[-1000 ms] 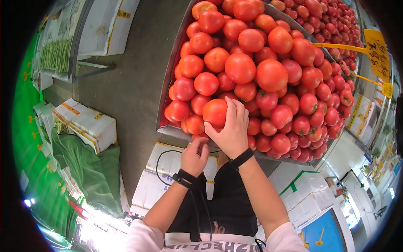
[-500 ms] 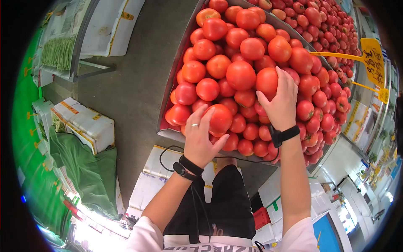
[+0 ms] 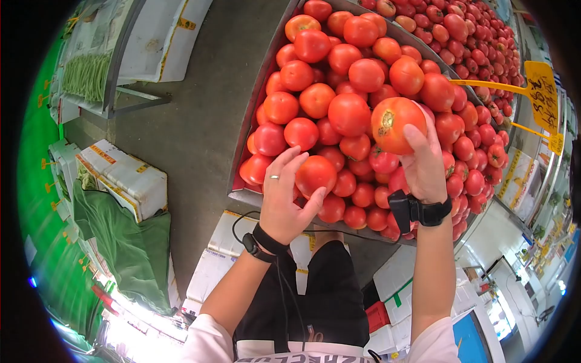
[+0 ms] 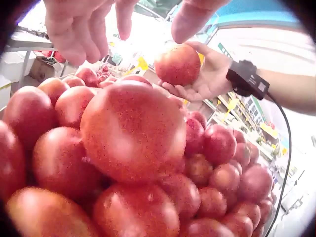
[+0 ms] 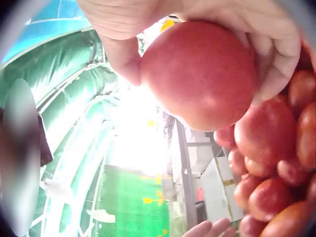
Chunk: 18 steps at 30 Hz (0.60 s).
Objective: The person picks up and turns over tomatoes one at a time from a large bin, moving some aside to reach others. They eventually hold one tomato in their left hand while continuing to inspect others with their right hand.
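Note:
My right hand (image 3: 428,169) grips a large red tomato (image 3: 399,124) between thumb and fingers, above the heap. Its brownish stem scar faces up in the head view. In the right wrist view, thumb and fingers curl round the held tomato (image 5: 197,74). My left hand (image 3: 283,196), with a ring on one finger, hovers at the heap's near edge, fingers spread. Beside its thumb sits another big tomato (image 3: 316,174) on the pile. From the left wrist, the left fingers (image 4: 76,34) hang apart above this large tomato (image 4: 133,131).
Tomatoes (image 3: 348,115) fill a grey-edged bin, with a second heap (image 3: 460,30) behind it. A yellow price sign (image 3: 540,97) sticks out at the right. White foam boxes (image 3: 124,181) and a green cloth (image 3: 124,248) lie to the left. A black cable (image 3: 357,233) runs between the wrists.
My right hand has left the near tomato, moved right, gripped another tomato and turned its stem end up. My left hand has risen to the near tomato, then drawn slightly away.

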### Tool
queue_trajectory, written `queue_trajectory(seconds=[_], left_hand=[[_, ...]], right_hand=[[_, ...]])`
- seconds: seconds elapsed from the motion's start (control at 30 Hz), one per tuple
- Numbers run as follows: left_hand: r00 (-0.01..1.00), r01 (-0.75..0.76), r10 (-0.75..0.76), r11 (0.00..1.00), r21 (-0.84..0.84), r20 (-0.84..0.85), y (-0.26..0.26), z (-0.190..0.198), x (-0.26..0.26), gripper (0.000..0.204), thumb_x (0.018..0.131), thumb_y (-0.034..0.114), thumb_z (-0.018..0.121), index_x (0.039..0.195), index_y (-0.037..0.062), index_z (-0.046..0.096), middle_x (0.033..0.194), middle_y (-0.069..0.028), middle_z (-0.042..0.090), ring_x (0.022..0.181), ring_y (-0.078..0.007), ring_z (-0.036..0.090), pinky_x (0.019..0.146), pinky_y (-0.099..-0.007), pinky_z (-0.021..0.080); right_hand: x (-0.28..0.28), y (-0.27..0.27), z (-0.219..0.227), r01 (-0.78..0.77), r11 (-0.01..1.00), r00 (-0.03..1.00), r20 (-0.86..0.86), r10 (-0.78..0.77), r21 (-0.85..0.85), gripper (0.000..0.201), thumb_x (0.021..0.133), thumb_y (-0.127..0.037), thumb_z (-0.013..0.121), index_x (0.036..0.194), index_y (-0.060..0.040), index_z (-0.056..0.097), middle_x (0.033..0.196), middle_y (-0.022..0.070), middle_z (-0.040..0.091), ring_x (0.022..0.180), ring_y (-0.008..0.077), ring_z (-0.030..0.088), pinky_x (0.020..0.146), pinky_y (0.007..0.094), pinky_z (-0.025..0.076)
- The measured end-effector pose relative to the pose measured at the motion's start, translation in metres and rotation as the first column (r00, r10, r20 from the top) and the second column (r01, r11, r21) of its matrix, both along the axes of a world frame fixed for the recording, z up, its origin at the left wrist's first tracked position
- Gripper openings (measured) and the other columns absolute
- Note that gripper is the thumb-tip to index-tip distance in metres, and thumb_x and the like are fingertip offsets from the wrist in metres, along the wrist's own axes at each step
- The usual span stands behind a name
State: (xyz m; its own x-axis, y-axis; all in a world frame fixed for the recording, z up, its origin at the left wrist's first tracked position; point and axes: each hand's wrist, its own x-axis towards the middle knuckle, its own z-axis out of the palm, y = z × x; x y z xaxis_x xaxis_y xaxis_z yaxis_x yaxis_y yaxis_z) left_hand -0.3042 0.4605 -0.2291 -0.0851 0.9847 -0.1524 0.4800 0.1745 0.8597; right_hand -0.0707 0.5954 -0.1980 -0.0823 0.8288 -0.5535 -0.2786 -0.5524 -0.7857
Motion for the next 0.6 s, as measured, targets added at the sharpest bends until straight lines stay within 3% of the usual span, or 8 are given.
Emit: queue_trajectory(seconds=[0.07,0.13,0.2,0.3,0.43,0.47,0.53,0.6], left_hand=[[0.998,0.006,-0.010,0.998,0.058,0.067,0.013,0.008,-0.005,0.067,0.089,0.014,0.082,0.149,0.0036,0.051,0.150,-0.0193,0.054,0.137,-0.0355,0.055,0.114,-0.0467,0.046],[0.841,-0.103,0.161,0.985,-0.139,0.516,0.021,0.016,0.000,0.066,0.094,0.015,0.077,0.152,0.0043,0.047,0.152,-0.0182,0.053,0.136,-0.0318,0.058,0.114,-0.0447,0.047],[0.512,-0.095,0.358,0.927,-0.363,0.781,0.035,0.028,-0.001,0.070,0.100,0.022,0.072,0.159,0.0061,0.038,0.154,-0.0163,0.051,0.134,-0.0256,0.061,0.113,-0.0424,0.049],[0.326,0.005,0.482,0.860,-0.511,0.814,0.054,0.031,-0.016,0.082,0.096,0.025,0.081,0.161,0.0070,0.034,0.152,-0.0187,0.048,0.138,-0.0270,0.056,0.114,-0.0406,0.048],[0.513,0.127,0.239,0.929,-0.349,0.824,0.070,0.020,-0.029,0.089,0.094,0.031,0.082,0.163,0.0067,0.032,0.153,-0.0170,0.048,0.141,-0.0273,0.052,0.117,-0.0426,0.046],[0.531,0.167,0.165,0.941,-0.294,0.831,0.072,0.022,-0.031,0.085,0.099,0.038,0.074,0.164,0.0061,0.030,0.153,-0.0164,0.049,0.141,-0.0270,0.053,0.117,-0.0433,0.046],[0.445,0.155,0.249,0.925,-0.348,0.860,0.071,0.018,-0.036,0.083,0.102,0.044,0.067,0.165,0.0063,0.029,0.152,-0.0162,0.051,0.138,-0.0258,0.055,0.115,-0.0423,0.047],[0.434,0.159,0.300,0.903,-0.400,0.850,0.069,0.018,-0.042,0.079,0.105,0.053,0.054,0.165,0.0059,0.032,0.147,-0.0151,0.055,0.129,-0.0228,0.061,0.111,-0.0394,0.049]], right_hand=[[-0.001,0.001,0.008,-0.027,0.990,0.974,-0.226,-0.006,-0.140,0.067,0.098,-0.015,0.075,0.155,-0.0009,0.042,0.143,0.0119,0.058,0.127,0.0227,0.064,0.109,0.0376,0.053],[-0.016,-0.002,0.010,-0.064,0.992,0.955,-0.293,0.030,-0.107,0.074,0.097,-0.020,0.077,0.158,-0.0018,0.040,0.145,0.0118,0.057,0.131,0.0234,0.061,0.112,0.0378,0.050],[-0.041,-0.007,0.021,-0.275,0.956,0.960,0.079,0.267,0.102,0.082,0.092,-0.023,0.081,0.159,-0.0016,0.039,0.147,0.0124,0.056,0.134,0.0259,0.060,0.115,0.0399,0.048],[-0.060,-0.012,0.020,-0.611,0.752,0.701,0.610,0.370,0.245,0.103,0.076,-0.020,0.092,0.162,-0.0053,0.038,0.154,0.0139,0.053,0.138,0.0303,0.058,0.120,0.0442,0.042],[-0.075,-0.011,0.024,-0.844,0.452,0.433,0.863,0.259,0.288,0.106,0.074,-0.022,0.091,0.163,-0.0064,0.036,0.149,0.0176,0.055,0.141,0.0347,0.053,0.119,0.0455,0.042],[-0.077,-0.009,0.024,-0.832,0.472,0.467,0.827,0.313,0.291,0.104,0.076,-0.025,0.090,0.163,-0.0065,0.036,0.148,0.0160,0.055,0.138,0.0294,0.056,0.117,0.0428,0.044],[-0.078,-0.010,0.023,-0.584,0.763,0.781,0.449,0.435,0.277,0.095,0.082,-0.025,0.087,0.160,-0.0033,0.039,0.143,0.0167,0.058,0.131,0.0266,0.060,0.113,0.0412,0.048],[-0.075,-0.007,0.013,-0.342,0.929,0.940,0.064,0.336,0.139,0.078,0.092,-0.020,0.080,0.157,-0.0002,0.041,0.142,0.0155,0.058,0.130,0.0191,0.059,0.109,0.0343,0.052]])
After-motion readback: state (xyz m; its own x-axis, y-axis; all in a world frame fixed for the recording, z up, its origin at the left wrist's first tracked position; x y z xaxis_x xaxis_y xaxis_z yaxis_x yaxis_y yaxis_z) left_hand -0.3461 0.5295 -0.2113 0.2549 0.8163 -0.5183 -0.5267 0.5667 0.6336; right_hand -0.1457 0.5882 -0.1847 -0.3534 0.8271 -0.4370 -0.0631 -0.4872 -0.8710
